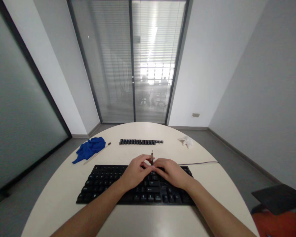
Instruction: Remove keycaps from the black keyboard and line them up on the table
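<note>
A black keyboard point(148, 190) lies across the table in front of me, with some keys gone from its right part. Both of my hands are over its upper right half, fingertips meeting. My left hand point(138, 171) pinches a small slim tool point(152, 158), which stands upright with a narrow metal-looking tip; its exact kind is too small to tell. Close beside it, my right hand point(171, 171) has its thumb and fingers pressed together at the lower end of the tool. What lies between those fingertips is hidden.
Loose black keycaps point(140, 142) stand in rows beyond the keyboard. A blue cloth point(90, 149) and a thin brush point(97, 153) lie at the left, a crumpled white tissue point(186, 142) at the far right. The keyboard's cable point(199, 163) runs to the table's right edge.
</note>
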Available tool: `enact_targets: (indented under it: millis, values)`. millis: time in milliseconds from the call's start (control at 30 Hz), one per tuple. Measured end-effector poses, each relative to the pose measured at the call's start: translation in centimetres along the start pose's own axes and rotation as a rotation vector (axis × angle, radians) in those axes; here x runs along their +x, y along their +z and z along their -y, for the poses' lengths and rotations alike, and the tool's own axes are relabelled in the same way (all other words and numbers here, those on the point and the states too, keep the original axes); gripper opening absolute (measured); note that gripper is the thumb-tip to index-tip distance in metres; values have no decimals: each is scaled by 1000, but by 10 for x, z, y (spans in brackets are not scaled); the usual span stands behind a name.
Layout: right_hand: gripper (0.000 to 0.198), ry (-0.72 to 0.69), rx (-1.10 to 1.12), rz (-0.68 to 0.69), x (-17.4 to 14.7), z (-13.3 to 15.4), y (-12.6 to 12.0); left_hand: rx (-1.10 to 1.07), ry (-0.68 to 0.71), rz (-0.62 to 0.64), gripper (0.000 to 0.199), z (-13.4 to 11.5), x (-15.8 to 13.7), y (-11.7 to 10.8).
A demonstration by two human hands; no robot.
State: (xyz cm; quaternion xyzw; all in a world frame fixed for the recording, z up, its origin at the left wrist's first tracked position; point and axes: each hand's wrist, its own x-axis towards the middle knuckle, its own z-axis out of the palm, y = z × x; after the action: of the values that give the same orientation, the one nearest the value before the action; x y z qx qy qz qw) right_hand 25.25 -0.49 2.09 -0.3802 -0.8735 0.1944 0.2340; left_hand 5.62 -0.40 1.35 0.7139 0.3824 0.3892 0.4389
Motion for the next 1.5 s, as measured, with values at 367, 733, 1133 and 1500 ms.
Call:
enact_targets:
  millis: [367,733,1133,1500]
  values:
    - [16,36,-18,-54,0,-3,6,-58,-7,-25,32,14,0,0]
    - [20,34,8,-44,0,2,4,-246,-33,-122,26,14,0,0]
    - [18,-3,61,-24,0,-2,4,-118,-12,-76,33,9,0,-2]
    - [17,-5,47,-5,-1,-1,2,70,26,-88,26,2,-2,1]
